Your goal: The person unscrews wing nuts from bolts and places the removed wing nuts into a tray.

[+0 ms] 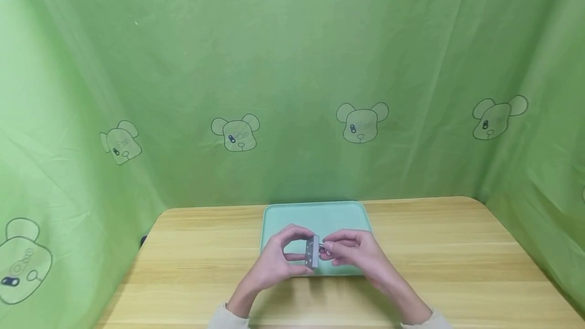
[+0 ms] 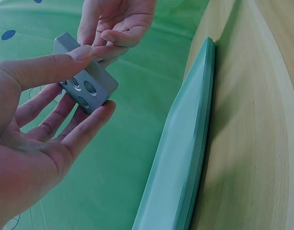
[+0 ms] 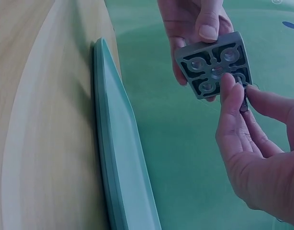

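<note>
My left hand holds a grey metal plate by its edges, thumb on one side and fingers on the other. Round holes pierce the plate's smooth face in the left wrist view, while its ribbed back shows in the right wrist view, with a hole near each corner and a threaded one in the centre. Between thumb and fingertips, my right hand pinches a small metal bolt at one corner hole on that ribbed side. Fingers partly cover the bolt, so how deep it sits cannot be told.
Below both hands lies a mint-green tray with a low raised rim, on a light wooden table. A green curtain printed with bear heads encloses the table at the back and both sides.
</note>
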The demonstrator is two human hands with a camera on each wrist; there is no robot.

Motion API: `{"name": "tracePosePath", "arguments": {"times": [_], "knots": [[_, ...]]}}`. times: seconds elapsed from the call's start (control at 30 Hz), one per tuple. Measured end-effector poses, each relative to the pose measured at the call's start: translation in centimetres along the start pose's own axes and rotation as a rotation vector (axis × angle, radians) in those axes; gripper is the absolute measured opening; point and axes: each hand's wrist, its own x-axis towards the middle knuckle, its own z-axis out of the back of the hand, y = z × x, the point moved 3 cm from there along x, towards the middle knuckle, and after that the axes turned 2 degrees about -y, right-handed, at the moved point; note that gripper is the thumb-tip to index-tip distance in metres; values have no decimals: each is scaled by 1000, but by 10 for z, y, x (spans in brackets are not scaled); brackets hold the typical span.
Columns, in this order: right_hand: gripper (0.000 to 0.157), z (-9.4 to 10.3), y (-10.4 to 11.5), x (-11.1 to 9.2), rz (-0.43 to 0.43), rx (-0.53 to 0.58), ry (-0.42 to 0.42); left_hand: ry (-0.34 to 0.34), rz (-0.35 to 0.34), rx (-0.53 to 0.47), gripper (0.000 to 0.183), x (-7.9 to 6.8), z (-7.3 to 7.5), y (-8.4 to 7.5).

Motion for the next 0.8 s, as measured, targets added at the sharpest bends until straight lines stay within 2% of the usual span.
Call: {"name": "tracePosePath", "arguments": {"times": [0.2, 0.33, 0.5, 0.63, 0.8], "knots": [[35, 1, 0, 1, 11, -13, -9, -2, 7, 3, 68, 0, 0, 0], [30, -2, 4, -1, 106, -71, -49, -8, 17, -12, 69, 0, 1, 0], [21, -9, 13, -7, 262, -162, -128, 0, 21, -81, 67, 0, 3, 0], [12, -15, 19, -11, 467, -280, -182, 7, 30, -168, 66, -1, 5, -2], [29, -22, 27, -14, 878, -498, -246, 15, 26, -235, 65, -2, 7, -6]]}}
